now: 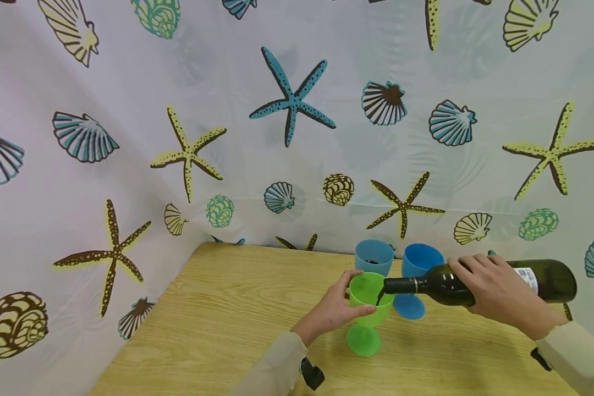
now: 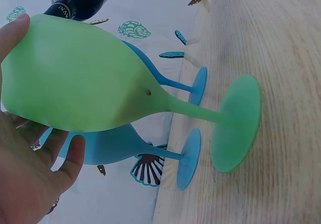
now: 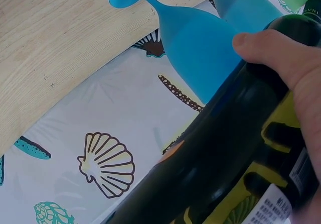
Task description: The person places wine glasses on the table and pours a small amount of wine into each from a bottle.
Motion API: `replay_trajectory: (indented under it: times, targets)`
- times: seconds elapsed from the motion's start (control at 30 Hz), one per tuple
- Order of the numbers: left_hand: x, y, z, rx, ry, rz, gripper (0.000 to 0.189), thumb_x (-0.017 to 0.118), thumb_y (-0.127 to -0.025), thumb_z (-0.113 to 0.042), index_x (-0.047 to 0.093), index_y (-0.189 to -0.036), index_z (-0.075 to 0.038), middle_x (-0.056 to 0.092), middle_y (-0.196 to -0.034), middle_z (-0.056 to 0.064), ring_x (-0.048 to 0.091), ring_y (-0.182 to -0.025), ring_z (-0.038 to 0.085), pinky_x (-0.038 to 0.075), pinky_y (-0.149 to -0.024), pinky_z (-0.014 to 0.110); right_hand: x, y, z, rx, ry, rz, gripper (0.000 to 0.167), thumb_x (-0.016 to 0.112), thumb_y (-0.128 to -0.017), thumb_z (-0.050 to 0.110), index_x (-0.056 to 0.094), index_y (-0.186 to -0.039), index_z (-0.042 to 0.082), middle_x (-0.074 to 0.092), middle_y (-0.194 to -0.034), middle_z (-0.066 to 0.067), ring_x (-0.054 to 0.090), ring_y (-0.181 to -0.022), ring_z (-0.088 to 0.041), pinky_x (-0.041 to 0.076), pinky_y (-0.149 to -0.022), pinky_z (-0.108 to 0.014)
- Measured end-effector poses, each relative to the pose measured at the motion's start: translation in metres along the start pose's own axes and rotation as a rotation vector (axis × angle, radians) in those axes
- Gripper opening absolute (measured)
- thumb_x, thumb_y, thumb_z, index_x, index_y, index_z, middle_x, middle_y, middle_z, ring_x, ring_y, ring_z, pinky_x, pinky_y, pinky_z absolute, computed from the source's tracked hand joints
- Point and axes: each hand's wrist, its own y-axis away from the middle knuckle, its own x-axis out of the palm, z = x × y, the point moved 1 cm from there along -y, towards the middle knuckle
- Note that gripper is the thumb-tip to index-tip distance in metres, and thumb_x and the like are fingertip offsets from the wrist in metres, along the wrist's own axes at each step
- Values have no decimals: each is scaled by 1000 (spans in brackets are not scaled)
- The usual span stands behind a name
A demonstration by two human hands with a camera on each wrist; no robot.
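Note:
My left hand [image 1: 333,309] grips the bowl of a green plastic goblet [image 1: 363,340] near its rim, thumb on the near side. The goblet's foot is on the wooden table. In my right hand [image 1: 500,290] is a dark wine bottle [image 1: 447,285], held nearly level by its body. Its mouth is at the goblet's rim, and a dark stream of liquid runs down inside the bowl. Through the green wall in the left wrist view, a dark shade [image 2: 143,101] shows at the bowl's base. The bottle partly covers a blue goblet [image 1: 422,257] behind it.
A lighter blue goblet [image 1: 374,254] with something dark inside stands behind the green one, near the table's back edge. A white curtain [image 1: 326,159] printed with starfish and shells hangs behind and left of the wooden table [image 1: 218,324].

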Motion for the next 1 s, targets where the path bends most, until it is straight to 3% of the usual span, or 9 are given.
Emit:
replay_trajectory:
  times: [0.53, 1.0]
  targets:
    - [1, 0, 0, 4, 1, -4, 73, 71, -86, -32, 31, -145, -14, 44, -136, 2, 50, -113, 16, 43, -91, 42, 0, -1, 0, -4, -12, -16, 90, 94, -45, 32, 52, -119, 1, 60, -103, -17, 60, -87, -35, 50, -71, -50]
    - [0, 0, 2, 4, -3, -5, 74, 70, -86, -37, 31, -145, -16, 44, -136, 1, 49, -113, 16, 42, -92, 45, 0, -2, 0, -5, -2, 3, 95, 95, -43, 35, 51, -120, 1, 60, -103, -17, 60, -86, -34, 50, -72, -49]
